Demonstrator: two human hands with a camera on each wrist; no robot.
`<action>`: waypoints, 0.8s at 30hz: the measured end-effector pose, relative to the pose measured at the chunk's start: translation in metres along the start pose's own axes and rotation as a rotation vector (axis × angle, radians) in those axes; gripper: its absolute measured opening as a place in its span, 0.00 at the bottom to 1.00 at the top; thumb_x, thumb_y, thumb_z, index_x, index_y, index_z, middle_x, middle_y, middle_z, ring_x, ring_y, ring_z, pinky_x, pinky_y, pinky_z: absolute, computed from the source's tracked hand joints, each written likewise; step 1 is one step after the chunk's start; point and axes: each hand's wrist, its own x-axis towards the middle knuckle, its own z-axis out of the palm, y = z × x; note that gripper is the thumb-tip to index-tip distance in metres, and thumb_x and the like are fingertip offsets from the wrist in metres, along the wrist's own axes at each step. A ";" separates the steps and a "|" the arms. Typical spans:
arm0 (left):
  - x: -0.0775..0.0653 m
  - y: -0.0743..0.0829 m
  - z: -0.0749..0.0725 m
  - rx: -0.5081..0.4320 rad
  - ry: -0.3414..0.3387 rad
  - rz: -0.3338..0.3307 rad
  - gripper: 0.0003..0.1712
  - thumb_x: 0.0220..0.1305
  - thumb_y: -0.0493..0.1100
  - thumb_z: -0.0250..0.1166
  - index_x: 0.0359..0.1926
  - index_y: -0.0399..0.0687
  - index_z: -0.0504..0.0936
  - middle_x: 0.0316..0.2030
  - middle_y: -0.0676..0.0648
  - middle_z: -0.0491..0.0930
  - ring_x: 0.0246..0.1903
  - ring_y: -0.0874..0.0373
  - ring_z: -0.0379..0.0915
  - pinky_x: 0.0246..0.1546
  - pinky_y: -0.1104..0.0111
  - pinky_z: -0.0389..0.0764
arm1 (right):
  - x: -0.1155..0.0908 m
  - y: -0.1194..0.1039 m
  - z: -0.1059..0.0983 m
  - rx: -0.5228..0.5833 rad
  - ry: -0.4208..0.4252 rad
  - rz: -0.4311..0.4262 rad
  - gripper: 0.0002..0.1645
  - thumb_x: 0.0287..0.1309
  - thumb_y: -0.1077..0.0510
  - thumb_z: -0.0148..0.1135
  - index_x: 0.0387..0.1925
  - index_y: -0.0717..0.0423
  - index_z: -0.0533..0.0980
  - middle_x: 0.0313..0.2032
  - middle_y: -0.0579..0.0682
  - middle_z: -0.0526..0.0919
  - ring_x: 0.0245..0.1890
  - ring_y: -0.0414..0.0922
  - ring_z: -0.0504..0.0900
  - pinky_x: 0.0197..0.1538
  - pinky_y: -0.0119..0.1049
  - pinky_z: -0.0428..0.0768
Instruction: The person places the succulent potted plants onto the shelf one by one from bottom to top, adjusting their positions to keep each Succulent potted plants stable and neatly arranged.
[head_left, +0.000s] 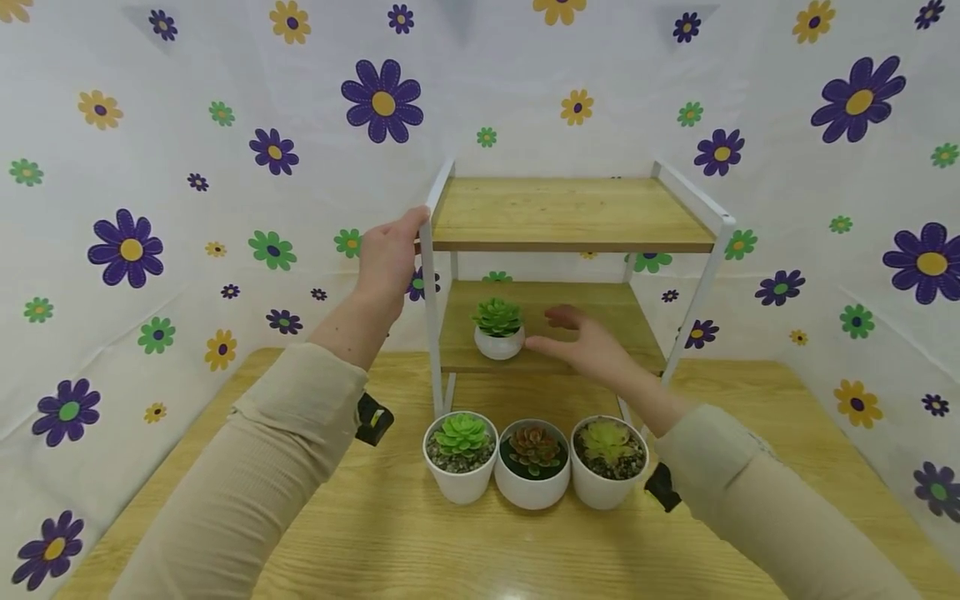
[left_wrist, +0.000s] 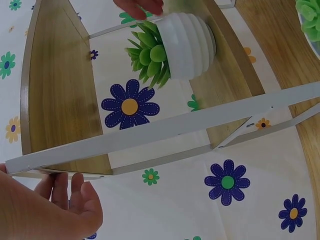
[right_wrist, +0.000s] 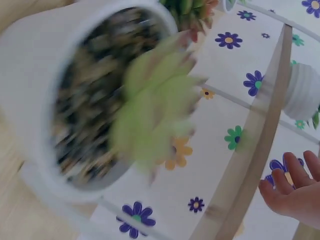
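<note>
A small ribbed white pot (left_wrist: 187,47) stands upright on the lower shelf (head_left: 540,293) of a two-tier rack (head_left: 573,212), left of centre and close to the near edge; it contains a green succulent (head_left: 498,317), whose leaves cover the mouth and hide any filling. The right hand (head_left: 581,342) is just to the right of this pot, its thumb and fingers spread and holding nothing; the right wrist view shows a gap between fingers and pot. The left hand (head_left: 390,258) grips the rack at its upper left near corner, fingers curled about the frame. On the desk (head_left: 375,517), in front of the rack, three larger white containers form a row from left to right. The left pot (head_left: 461,487) holds a bright green succulent (head_left: 461,433) set in pale, mixed gravel. The rounded middle pot (head_left: 532,493) holds a reddish-brown succulent (head_left: 534,448) with green lower leaves over a dark filling. The right pot (head_left: 602,493) holds a yellow-green succulent (head_left: 606,440) in speckled gravel; the right wrist view shows it close up and blurred, with pinkish leaf tips. A white cloth (head_left: 510,50) printed with flowers hangs behind.
</note>
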 end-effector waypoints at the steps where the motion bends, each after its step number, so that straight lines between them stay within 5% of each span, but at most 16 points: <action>1: 0.000 0.000 0.001 0.000 -0.001 0.001 0.29 0.65 0.59 0.48 0.58 0.46 0.74 0.63 0.48 0.68 0.64 0.53 0.59 0.67 0.53 0.56 | -0.006 0.003 -0.005 0.002 0.003 -0.009 0.41 0.58 0.44 0.59 0.66 0.60 0.60 0.65 0.61 0.65 0.66 0.58 0.62 0.64 0.54 0.65; 15: 0.002 -0.001 0.001 0.001 0.000 0.002 0.29 0.66 0.59 0.48 0.59 0.46 0.73 0.63 0.47 0.68 0.65 0.51 0.58 0.68 0.53 0.55 | -0.087 0.055 -0.045 0.002 -0.007 -0.133 0.32 0.60 0.58 0.59 0.60 0.70 0.62 0.57 0.68 0.70 0.57 0.63 0.70 0.56 0.53 0.73; 24: 0.001 -0.001 0.001 -0.001 0.001 0.003 0.29 0.66 0.60 0.48 0.59 0.47 0.73 0.63 0.48 0.68 0.65 0.52 0.58 0.68 0.53 0.55 | -0.110 0.092 -0.046 -0.036 -0.167 -0.110 0.44 0.53 0.55 0.66 0.64 0.70 0.56 0.59 0.69 0.67 0.57 0.64 0.70 0.53 0.51 0.76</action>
